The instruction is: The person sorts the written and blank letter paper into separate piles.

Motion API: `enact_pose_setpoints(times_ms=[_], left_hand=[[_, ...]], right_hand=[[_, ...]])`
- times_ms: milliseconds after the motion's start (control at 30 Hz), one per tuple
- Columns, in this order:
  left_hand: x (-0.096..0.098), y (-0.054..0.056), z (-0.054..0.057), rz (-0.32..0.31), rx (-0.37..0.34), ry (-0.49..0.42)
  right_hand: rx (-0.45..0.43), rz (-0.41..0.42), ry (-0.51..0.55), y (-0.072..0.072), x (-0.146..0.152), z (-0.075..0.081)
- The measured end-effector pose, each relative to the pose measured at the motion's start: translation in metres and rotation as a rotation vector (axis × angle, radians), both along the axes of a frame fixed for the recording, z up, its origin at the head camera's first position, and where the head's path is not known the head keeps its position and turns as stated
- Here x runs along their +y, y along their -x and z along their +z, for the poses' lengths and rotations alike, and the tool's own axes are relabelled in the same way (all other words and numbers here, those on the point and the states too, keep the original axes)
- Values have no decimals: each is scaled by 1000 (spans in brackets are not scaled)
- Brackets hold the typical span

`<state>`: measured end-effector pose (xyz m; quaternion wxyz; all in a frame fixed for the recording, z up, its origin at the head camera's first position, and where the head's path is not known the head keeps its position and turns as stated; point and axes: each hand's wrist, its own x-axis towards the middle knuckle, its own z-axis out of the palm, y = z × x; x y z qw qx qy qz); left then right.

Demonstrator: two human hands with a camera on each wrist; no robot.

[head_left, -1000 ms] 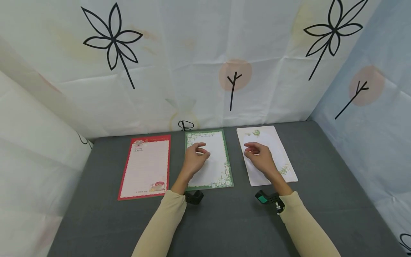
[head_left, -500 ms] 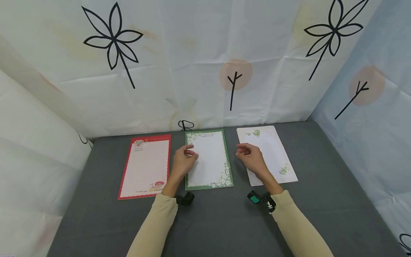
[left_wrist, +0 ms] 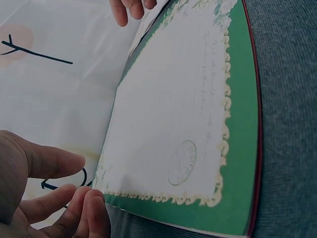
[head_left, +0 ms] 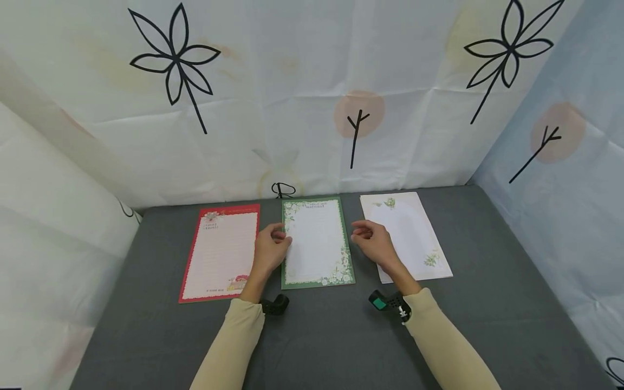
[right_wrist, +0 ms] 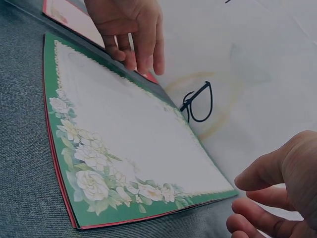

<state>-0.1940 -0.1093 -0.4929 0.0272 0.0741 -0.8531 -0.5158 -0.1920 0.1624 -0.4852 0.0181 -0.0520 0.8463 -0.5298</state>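
A green-bordered sheet of floral stationery (head_left: 314,244) lies in the middle of the table, on what looks like a stack with red edges in the right wrist view. My left hand (head_left: 271,247) is over its left edge, fingers loosely curled, holding nothing. Near its right side my right hand (head_left: 374,242) hovers with thumb and fingers apart, between this sheet and the white stationery (head_left: 414,233). To the left lies a red-bordered sheet (head_left: 221,252), partly behind the left forearm. Both wrist views show gaps between thumb and fingers.
The grey tabletop (head_left: 331,341) carries the three paper stacks in a row. A white printed cloth (head_left: 292,108) hangs along the back edge, and other cloth panels (head_left: 560,216) stand at the sides. Each wrist wears a black camera band (head_left: 387,302).
Both hands have moved left, away from above the green and white sheets, to either side of the green-bordered one. The papers have stayed where they were.
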Motion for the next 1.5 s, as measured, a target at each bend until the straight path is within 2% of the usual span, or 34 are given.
enact_pose_setpoints(times_ms=[500,900,1300,1500], left_hand=[[-3,-5,-6,-2,11,7],[-4,-7,-8,7,-18,30],[-7,-8,-9,-8,-23,26],[-6,-8,-11,-16,-34,37]], right_hand=[[-35,26,-61,2,-7,-4],[-48,20,-99,3,-12,-7],[-44,20,-127,4,-16,-10],[-6,51,-201,6,-19,-15]])
